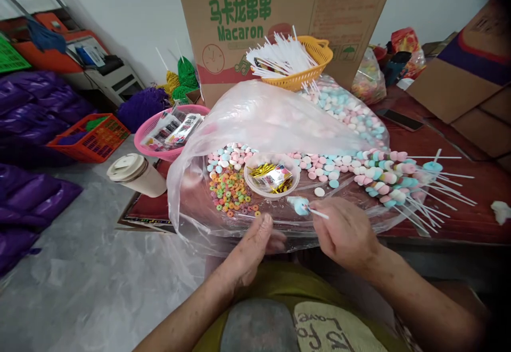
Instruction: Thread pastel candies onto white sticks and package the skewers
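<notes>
My right hand is closed around a white stick that carries a blue-and-white candy pointing left. Low over the plastic sheet, my left hand has its fingers stretched out and holds nothing visible. A loose white stick lies just beyond it. Colourful cereal rings are heaped to the far left, against pastel marshmallows. Between the piles stands a clear bowl holding gold twist ties and small printed packets. At the right lies a stack of marshmallow skewers, sticks facing right.
A yellow basket of white sticks stands at the back before a large cardboard box. Pink basket and lidded cup are at left. A phone lies at right. Clear plastic drapes over more marshmallows.
</notes>
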### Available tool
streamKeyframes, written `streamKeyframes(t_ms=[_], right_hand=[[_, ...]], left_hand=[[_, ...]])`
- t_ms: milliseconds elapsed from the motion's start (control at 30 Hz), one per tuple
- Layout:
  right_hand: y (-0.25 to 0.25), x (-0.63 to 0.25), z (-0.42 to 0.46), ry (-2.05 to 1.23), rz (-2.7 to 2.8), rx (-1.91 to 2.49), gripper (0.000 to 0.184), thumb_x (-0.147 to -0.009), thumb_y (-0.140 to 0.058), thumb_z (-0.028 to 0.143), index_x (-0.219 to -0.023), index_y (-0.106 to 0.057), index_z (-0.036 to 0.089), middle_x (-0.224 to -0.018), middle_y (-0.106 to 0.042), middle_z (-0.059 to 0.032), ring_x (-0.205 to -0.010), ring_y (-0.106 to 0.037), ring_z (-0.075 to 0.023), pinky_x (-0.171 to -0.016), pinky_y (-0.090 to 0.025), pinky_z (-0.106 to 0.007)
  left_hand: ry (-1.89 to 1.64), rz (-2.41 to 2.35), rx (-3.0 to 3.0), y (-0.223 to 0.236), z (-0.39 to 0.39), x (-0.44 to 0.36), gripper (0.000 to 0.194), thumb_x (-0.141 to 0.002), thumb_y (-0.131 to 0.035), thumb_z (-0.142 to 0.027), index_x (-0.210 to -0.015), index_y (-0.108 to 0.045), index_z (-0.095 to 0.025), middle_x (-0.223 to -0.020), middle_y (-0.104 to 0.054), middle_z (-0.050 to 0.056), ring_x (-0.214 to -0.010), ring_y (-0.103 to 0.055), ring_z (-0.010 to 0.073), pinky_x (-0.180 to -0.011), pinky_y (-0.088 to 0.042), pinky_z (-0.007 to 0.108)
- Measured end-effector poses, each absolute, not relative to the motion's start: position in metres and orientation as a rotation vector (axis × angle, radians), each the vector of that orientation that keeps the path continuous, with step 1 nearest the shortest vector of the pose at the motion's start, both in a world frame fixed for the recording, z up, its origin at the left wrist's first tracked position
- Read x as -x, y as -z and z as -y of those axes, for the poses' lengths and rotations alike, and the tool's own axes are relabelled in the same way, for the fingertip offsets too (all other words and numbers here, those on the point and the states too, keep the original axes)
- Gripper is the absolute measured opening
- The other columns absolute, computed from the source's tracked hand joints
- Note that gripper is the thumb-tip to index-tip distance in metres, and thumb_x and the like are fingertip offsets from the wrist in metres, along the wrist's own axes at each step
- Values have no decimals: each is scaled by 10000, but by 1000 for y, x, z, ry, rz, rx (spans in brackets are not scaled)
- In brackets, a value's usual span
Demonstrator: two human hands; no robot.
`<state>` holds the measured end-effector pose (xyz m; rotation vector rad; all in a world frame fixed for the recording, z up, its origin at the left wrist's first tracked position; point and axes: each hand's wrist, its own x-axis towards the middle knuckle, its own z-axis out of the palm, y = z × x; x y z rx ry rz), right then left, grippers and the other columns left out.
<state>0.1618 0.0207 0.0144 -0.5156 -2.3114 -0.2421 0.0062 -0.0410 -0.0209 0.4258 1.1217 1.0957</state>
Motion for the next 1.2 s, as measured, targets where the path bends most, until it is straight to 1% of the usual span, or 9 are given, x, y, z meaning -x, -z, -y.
streamKeyframes(t_ms=[100,233,367,533,733,867,1033,1133,1200], right_hand=[[-22,-184,-13,281,2484,445,182,-847,-403,100,-764,-554,159,-562,-527,-22,-552,-462,-161,-555,-322,-303],[-7,-210,-12,-112,2499,895,246,-873,-377,170,-646,-471,191,-540,-491,6,-498,-427,-129,-491,-289,-265],[4,-219,-11,-721,2108,1187,266,-911,-365,276,-665,-434,200,-576,-461,24,-541,-430,-110,-504,-325,-224],[8,-207,-8,-958,1937,1141,277,-899,-380,311,-646,-412,202,-580,-415,29,-547,-371,-110,-511,-309,-235],[11,-198,-18,-1130,1778,1172,291,-903,-368,350,-661,-424,199,-603,-443,22,-583,-407,-117,-540,-340,-234],[14,-195,-12,-878,1911,1136,258,-898,-373,303,-664,-413,200,-592,-438,26,-550,-403,-109,-531,-316,-234],[16,-212,-16,-895,2180,1140,294,-898,-381,313,-641,-453,190,-573,-483,21,-536,-424,-104,-510,-300,-230],[6,-242,-28,-1065,2329,1113,337,-880,-430,385,-630,-537,187,-568,-544,10,-533,-471,-116,-495,-327,-232],[-6,-263,-36,-908,2263,1216,349,-842,-488,440,-609,-571,195,-559,-573,-5,-529,-499,-133,-501,-358,-249]], left_hand=[[-878,-738,-380,-5,21,-13,830,-707,-213,-814,-1081,-532,-145,-789,-652,101,-729,-621,229,-703,-443,369],[-1052,-588,-593,-34,-11,-16,952,-668,-95,-850,-1067,-588,-140,-722,-658,90,-752,-623,247,-786,-436,415],[-562,-815,-845,-26,-22,-31,805,-707,-291,-802,-781,-674,-97,-612,-632,92,-638,-585,209,-721,-446,373],[-1026,-612,-535,-15,-19,-44,827,-696,-250,-821,-1003,-637,-158,-906,-679,106,-828,-610,222,-788,-445,357],[-1157,-1069,-799,-1,-8,-45,386,-677,-700,-461,-909,-664,-155,-825,-669,41,-771,-589,157,-784,-430,268],[-936,-1003,-974,8,-2,-50,356,-776,-581,-485,-747,-642,-135,-685,-591,21,-666,-528,122,-670,-412,228],[-724,-932,-1119,1,-4,-45,369,-776,-556,-500,-664,-576,-149,-586,-462,-15,-530,-404,89,-527,-330,207],[-651,-955,-1369,-5,-10,-43,334,-776,-551,-455,-623,-599,-163,-589,-471,-8,-539,-426,104,-533,-333,222],[-670,-966,-1515,-4,-14,-48,273,-776,-547,-394,-633,-632,-178,-631,-520,15,-605,-480,136,-605,-369,251]])
